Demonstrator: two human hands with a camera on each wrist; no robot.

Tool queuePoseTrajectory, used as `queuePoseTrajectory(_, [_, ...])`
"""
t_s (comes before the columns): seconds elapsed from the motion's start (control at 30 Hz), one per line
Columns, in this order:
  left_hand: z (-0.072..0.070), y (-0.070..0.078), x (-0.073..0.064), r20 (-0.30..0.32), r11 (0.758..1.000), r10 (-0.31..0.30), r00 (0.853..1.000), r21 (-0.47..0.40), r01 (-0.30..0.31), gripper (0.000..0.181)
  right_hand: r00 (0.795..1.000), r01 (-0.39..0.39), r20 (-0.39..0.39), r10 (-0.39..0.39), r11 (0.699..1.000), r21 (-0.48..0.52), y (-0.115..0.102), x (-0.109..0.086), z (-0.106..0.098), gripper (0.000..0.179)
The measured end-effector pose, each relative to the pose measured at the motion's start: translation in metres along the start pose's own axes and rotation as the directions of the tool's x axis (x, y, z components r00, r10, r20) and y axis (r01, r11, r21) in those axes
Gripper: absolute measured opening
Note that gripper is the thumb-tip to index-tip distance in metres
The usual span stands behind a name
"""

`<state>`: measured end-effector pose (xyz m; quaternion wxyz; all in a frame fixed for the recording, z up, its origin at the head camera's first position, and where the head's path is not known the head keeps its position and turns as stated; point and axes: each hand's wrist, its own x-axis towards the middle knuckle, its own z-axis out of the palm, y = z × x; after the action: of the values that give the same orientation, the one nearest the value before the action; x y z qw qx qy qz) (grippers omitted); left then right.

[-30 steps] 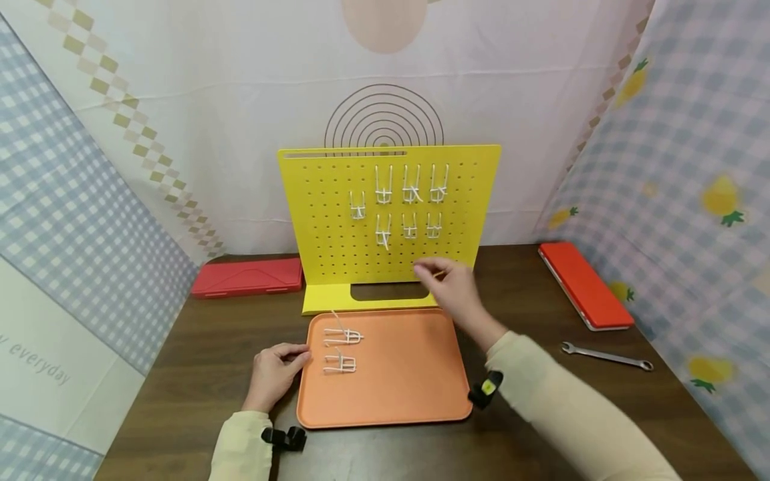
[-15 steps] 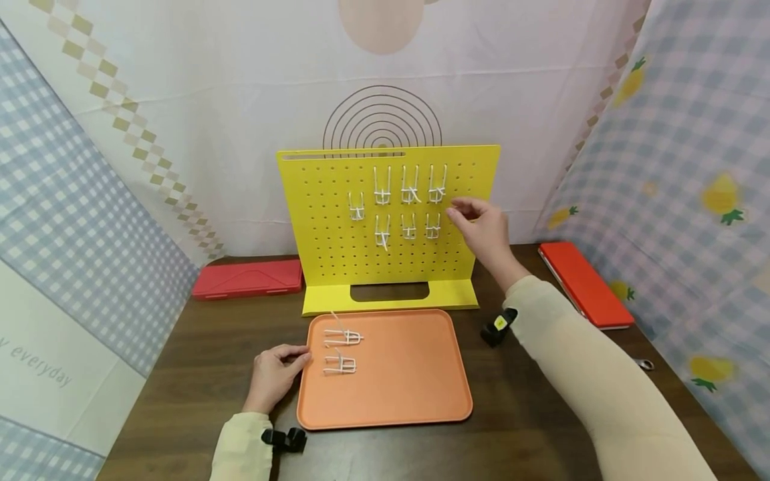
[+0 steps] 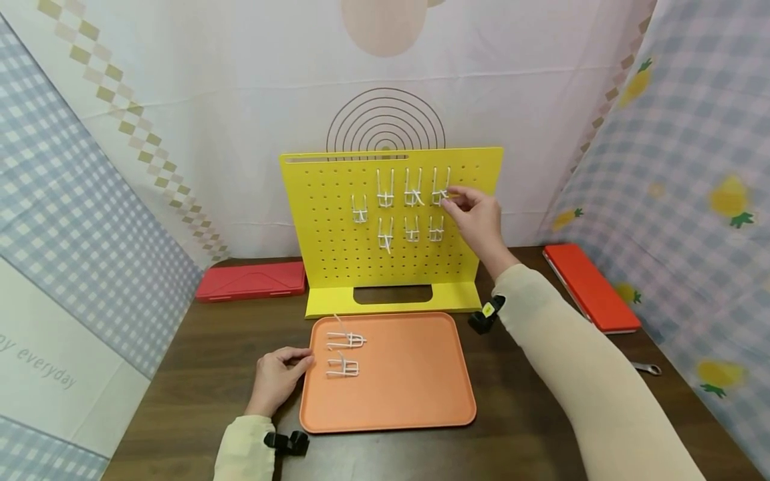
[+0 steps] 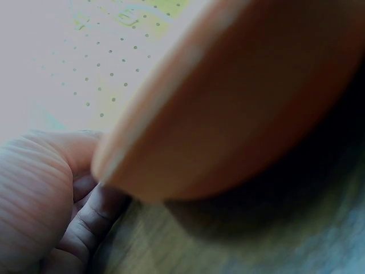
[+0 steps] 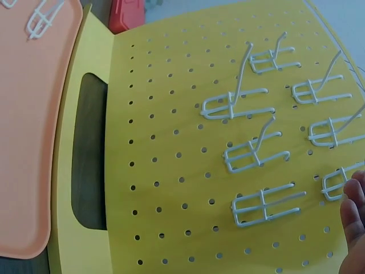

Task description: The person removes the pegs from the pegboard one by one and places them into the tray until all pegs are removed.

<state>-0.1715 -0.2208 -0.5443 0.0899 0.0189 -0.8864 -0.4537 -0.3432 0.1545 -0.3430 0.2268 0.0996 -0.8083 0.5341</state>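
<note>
Now the narrow right grip [image 3: 479,217] has been brought leftward to the top-right hook [image 3: 442,179] at its fingertips, whether pinched cannot be told, so handling is presumably begun, the tray [image 3: 415,374] being pinched by the left grip [image 3: 278,377].

The pegboard [image 3: 415,264] looks smooth and matt, its hooks [image 5: 231,105] white-coated metal wire, the tray [image 3: 415,374] matt plastic. The bench [image 3: 186,387] shows wood grain under a soft sheen; the backdrop [image 3: 259,147] is creased cloth, the wrench [image 3: 648,368] shiny metal.
</note>
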Motion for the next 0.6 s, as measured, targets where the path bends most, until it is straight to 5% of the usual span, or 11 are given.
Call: queuePoseTrajectory(0.6, [0.0003,-0.0006,-0.0002,-0.003,1.0,0.005,1.0,-0.01,-0.005,0.015,0.998,-0.062,0.023,0.062,0.998,0.028,-0.0062,-0.0019,0.0016,0.028])
